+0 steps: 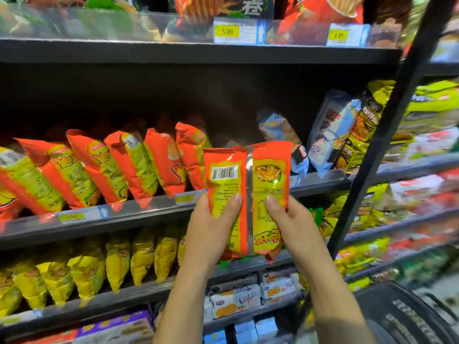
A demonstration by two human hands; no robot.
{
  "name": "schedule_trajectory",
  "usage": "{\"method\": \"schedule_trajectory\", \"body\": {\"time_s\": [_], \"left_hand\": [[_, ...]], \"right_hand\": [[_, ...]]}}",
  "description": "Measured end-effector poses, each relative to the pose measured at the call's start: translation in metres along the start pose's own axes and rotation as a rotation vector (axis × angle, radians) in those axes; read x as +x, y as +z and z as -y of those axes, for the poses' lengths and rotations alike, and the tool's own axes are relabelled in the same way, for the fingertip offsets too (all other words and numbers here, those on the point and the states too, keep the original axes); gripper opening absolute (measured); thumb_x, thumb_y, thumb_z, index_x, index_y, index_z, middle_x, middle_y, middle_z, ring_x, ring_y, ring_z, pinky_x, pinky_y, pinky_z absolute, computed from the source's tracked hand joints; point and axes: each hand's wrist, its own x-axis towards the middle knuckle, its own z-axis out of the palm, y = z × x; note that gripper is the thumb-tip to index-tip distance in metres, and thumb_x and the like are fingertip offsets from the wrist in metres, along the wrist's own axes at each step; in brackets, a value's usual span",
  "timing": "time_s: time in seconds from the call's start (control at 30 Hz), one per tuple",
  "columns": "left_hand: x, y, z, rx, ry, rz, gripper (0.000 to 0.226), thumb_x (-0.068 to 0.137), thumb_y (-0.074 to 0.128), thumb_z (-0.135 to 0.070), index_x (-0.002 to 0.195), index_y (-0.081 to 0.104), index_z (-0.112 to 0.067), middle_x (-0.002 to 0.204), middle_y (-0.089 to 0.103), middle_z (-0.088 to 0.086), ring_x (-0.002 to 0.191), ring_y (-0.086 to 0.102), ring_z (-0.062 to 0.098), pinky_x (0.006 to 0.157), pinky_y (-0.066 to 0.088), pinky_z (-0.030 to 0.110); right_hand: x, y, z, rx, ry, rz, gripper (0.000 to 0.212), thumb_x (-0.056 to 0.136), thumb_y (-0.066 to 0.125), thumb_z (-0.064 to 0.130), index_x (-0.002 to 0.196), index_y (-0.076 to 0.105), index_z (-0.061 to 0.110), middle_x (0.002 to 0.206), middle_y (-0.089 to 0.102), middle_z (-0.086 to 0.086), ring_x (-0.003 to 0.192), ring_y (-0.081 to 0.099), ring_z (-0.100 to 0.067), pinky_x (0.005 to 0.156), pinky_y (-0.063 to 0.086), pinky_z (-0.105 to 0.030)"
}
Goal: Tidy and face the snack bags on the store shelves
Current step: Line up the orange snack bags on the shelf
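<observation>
Left hand (211, 227) and right hand (291, 219) each grip a lower side of one orange snack bag (258, 170), thumbs pressed on its back panel, fingers curled behind. The bag is held upright just in front of the middle shelf (323, 181), seam and barcode toward the viewer. Judged light, air-puffed and slippery, contents crushable; best held lightly by the side edges. Matching bags (111, 165) lean leftward on that shelf
</observation>
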Motion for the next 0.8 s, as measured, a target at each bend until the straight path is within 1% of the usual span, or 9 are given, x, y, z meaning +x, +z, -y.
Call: {"method": "schedule_trajectory", "body": {"time_s": [0.1,0.17,0.33,0.43,0.5,0.57,0.67,0.7,0.8], "left_hand": [[-0.014,0.026,0.009,0.035,-0.022,0.069,0.028,0.092,0.071,-0.054,0.117,0.066,-0.042,0.109,0.073,-0.032,0.101,0.068,-0.011,0.090,0.053,0.025],[-0.024,0.046,0.013,0.052,-0.052,0.101,0.026,0.093,0.072,-0.052,0.116,0.066,-0.041,0.107,0.073,-0.031,0.098,0.069,-0.010,0.091,0.055,0.029],[-0.045,0.105,0.015,0.108,-0.109,0.177,0.025,0.090,0.074,-0.054,0.109,0.065,-0.041,0.102,0.075,-0.027,0.093,0.072,-0.004,0.092,0.060,0.040],[-0.059,0.154,0.016,0.121,-0.118,0.227,0.025,0.090,0.074,-0.052,0.110,0.066,-0.040,0.102,0.076,-0.023,0.092,0.073,-0.003,0.089,0.060,0.037],[-0.072,0.192,0.014,0.122,-0.113,0.268,0.025,0.091,0.074,-0.050,0.111,0.067,-0.037,0.101,0.076,-0.022,0.089,0.072,-0.006,0.084,0.058,0.031],[-0.087,0.232,0.012,0.120,-0.111,0.314,0.028,0.091,0.073,-0.051,0.113,0.067,-0.036,0.100,0.074,-0.029,0.088,0.070,-0.009,0.081,0.054,0.027],[-0.108,0.289,0.014,0.107,-0.141,0.367,0.036,0.087,0.071,-0.057,0.116,0.068,-0.037,0.103,0.076,-0.027,0.092,0.072,-0.005,0.086,0.057,0.033],[-0.114,0.306,0.016,0.106,-0.150,0.382,0.034,0.089,0.071,-0.055,0.117,0.068,-0.037,0.104,0.076,-0.025,0.094,0.073,-0.003,0.088,0.058,0.036],[-0.130,0.354,0.023,0.108,-0.163,0.413,0.036,0.089,0.070,-0.058,0.118,0.068,-0.037,0.106,0.077,-0.023,0.098,0.074,0.001,0.094,0.059,0.043]], "right_hand": [[-0.022,-0.026,-0.014,0.027,0.041,-0.047,0.034,0.100,0.057,0.043,0.127,0.070,0.027,0.116,0.079,0.005,0.107,0.075,-0.017,0.092,0.061,-0.044],[-0.034,-0.045,-0.022,0.058,0.057,-0.089,0.034,0.098,0.058,0.042,0.126,0.070,0.028,0.117,0.078,0.005,0.110,0.074,-0.017,0.092,0.060,-0.040],[-0.060,-0.104,-0.043,0.121,0.110,-0.181,0.035,0.098,0.059,0.039,0.128,0.069,0.024,0.119,0.078,0.003,0.113,0.074,-0.020,0.093,0.060,-0.041],[-0.076,-0.151,-0.053,0.115,0.138,-0.253,0.037,0.097,0.061,0.045,0.127,0.071,0.025,0.118,0.078,0.002,0.112,0.074,-0.021,0.098,0.058,-0.049],[-0.087,-0.187,-0.059,0.108,0.147,-0.285,0.037,0.097,0.065,0.053,0.123,0.073,0.028,0.116,0.078,-0.008,0.110,0.073,-0.031,0.099,0.056,-0.057],[-0.100,-0.227,-0.067,0.120,0.166,-0.316,0.041,0.094,0.067,0.060,0.121,0.074,0.030,0.113,0.077,-0.015,0.105,0.073,-0.038,0.094,0.058,-0.057],[-0.118,-0.285,-0.078,0.114,0.191,-0.357,0.038,0.094,0.067,0.059,0.116,0.075,0.029,0.101,0.077,-0.019,0.083,0.072,-0.028,0.076,0.058,-0.043],[-0.123,-0.302,-0.079,0.119,0.206,-0.370,0.037,0.093,0.066,0.058,0.115,0.075,0.029,0.102,0.077,-0.018,0.084,0.073,-0.027,0.077,0.059,-0.045],[-0.139,-0.350,-0.089,0.150,0.231,-0.409,0.025,0.101,0.065,0.043,0.118,0.075,0.026,0.111,0.079,-0.008,0.103,0.076,-0.030,0.091,0.060,-0.056]]}}
